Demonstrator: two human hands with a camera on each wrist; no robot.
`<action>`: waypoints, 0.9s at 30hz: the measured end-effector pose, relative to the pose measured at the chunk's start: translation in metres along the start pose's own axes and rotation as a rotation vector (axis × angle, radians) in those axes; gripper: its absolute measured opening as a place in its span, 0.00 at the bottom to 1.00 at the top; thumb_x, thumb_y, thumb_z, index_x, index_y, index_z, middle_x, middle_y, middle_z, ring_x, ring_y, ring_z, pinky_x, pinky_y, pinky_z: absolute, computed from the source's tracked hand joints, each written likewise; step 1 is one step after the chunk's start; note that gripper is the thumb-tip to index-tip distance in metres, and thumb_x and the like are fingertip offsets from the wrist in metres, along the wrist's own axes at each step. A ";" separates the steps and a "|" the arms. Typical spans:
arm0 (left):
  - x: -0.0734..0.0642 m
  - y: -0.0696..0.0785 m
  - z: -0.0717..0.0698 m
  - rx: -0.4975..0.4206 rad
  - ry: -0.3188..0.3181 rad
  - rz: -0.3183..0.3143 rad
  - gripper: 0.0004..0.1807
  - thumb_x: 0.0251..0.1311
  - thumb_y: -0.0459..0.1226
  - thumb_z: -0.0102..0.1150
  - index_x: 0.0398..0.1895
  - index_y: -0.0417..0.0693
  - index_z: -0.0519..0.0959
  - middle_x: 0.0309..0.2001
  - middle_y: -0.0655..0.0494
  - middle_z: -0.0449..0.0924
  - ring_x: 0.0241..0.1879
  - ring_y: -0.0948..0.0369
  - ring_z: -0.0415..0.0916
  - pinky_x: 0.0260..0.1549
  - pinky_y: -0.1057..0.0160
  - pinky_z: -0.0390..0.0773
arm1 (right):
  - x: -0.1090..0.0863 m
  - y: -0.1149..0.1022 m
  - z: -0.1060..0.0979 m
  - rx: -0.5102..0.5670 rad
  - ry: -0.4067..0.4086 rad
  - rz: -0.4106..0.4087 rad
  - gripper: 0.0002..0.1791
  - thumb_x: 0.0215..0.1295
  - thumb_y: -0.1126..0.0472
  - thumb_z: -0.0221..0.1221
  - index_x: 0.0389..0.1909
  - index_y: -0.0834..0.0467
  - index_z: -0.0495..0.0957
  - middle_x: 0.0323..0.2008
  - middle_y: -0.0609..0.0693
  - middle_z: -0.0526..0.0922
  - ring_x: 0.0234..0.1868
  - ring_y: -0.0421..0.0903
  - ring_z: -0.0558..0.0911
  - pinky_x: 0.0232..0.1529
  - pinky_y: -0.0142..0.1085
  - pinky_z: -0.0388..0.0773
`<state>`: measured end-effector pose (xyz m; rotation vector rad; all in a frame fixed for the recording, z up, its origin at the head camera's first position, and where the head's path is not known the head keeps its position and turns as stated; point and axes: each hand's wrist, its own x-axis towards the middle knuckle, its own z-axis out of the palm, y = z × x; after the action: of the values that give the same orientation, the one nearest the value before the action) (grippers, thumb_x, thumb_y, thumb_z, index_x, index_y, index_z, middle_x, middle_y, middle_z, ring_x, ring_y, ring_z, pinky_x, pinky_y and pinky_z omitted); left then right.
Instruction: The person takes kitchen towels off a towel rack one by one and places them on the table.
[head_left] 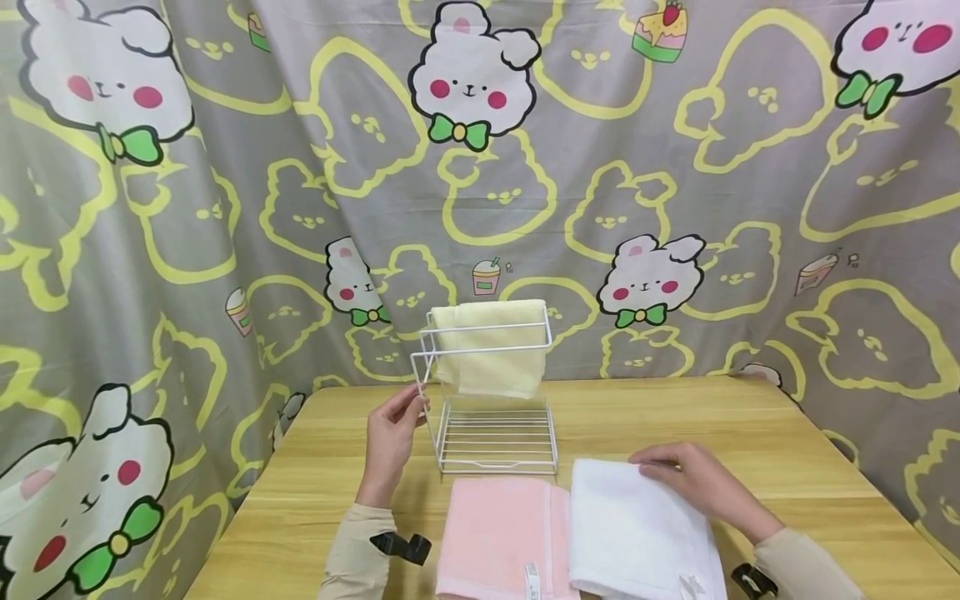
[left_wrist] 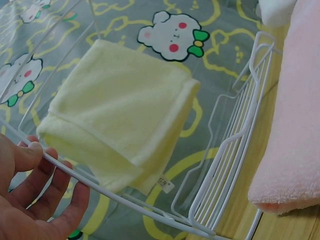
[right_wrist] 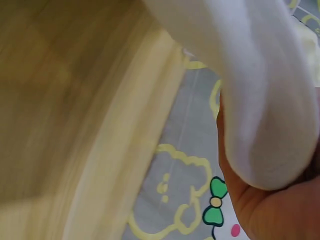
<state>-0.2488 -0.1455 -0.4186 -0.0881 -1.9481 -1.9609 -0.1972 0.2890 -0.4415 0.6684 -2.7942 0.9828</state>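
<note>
A white wire rack (head_left: 498, 462) stands on the table, with a folded yellow towel (head_left: 502, 354) draped over its upper bars. My left hand (head_left: 392, 429) holds the rack's left upright; in the left wrist view its thumb and fingers (left_wrist: 60, 187) close on the white wire. Towards the front lie a folded pink towel (head_left: 498, 533) and, right of it, a folded white towel (head_left: 637, 525). My right hand (head_left: 697, 483) grips the white towel's far right edge. In the right wrist view, a thick white fold (right_wrist: 270, 125) sits between thumb and fingers.
The wooden table (head_left: 300, 492) reaches back to a grey patterned curtain (head_left: 495, 208), which also hangs along both sides. The pink towel lies just in front of the rack's base. Small tags show on the near edges of the pink and white towels.
</note>
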 end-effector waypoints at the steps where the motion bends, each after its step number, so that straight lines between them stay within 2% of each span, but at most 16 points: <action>1: 0.000 0.000 0.000 0.000 0.001 0.001 0.16 0.70 0.30 0.61 0.58 0.32 0.81 0.38 0.59 0.87 0.39 0.67 0.83 0.40 0.70 0.87 | 0.001 0.002 0.001 0.009 -0.014 0.004 0.11 0.70 0.58 0.63 0.49 0.55 0.88 0.48 0.49 0.90 0.50 0.51 0.87 0.51 0.39 0.87; 8: 0.001 0.000 0.000 0.005 -0.001 -0.006 0.16 0.70 0.30 0.61 0.58 0.32 0.81 0.40 0.56 0.88 0.41 0.62 0.84 0.40 0.70 0.87 | 0.003 0.015 0.005 0.044 -0.094 0.006 0.11 0.70 0.60 0.64 0.48 0.58 0.88 0.46 0.52 0.90 0.48 0.52 0.88 0.48 0.43 0.88; 12: 0.001 0.000 0.000 0.003 0.000 -0.010 0.16 0.70 0.30 0.61 0.58 0.34 0.82 0.40 0.53 0.88 0.43 0.57 0.85 0.40 0.70 0.87 | 0.005 0.019 0.007 0.044 -0.109 0.003 0.11 0.70 0.61 0.64 0.48 0.57 0.89 0.47 0.51 0.90 0.48 0.50 0.88 0.48 0.42 0.88; 15: 0.002 0.000 0.000 0.000 0.005 -0.006 0.15 0.70 0.30 0.61 0.57 0.34 0.82 0.39 0.55 0.88 0.43 0.56 0.85 0.39 0.70 0.87 | 0.007 0.021 0.008 0.032 -0.105 -0.010 0.10 0.70 0.60 0.64 0.48 0.57 0.89 0.46 0.50 0.90 0.49 0.49 0.88 0.49 0.42 0.87; 19: 0.002 0.001 0.000 -0.002 0.003 -0.004 0.16 0.70 0.30 0.61 0.58 0.33 0.82 0.38 0.59 0.87 0.43 0.57 0.85 0.39 0.70 0.87 | 0.010 0.022 0.011 0.026 -0.108 -0.019 0.10 0.70 0.60 0.64 0.48 0.57 0.88 0.46 0.51 0.90 0.49 0.50 0.88 0.50 0.43 0.87; 27: 0.001 0.000 -0.001 -0.001 -0.007 -0.003 0.17 0.70 0.30 0.61 0.59 0.32 0.81 0.38 0.61 0.86 0.40 0.65 0.83 0.41 0.69 0.87 | 0.013 0.023 0.017 0.033 -0.109 0.016 0.10 0.71 0.61 0.63 0.48 0.59 0.87 0.44 0.49 0.90 0.45 0.43 0.86 0.45 0.34 0.85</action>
<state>-0.2496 -0.1472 -0.4185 -0.0929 -1.9527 -1.9667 -0.2183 0.2897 -0.4644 0.7255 -2.8870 1.0283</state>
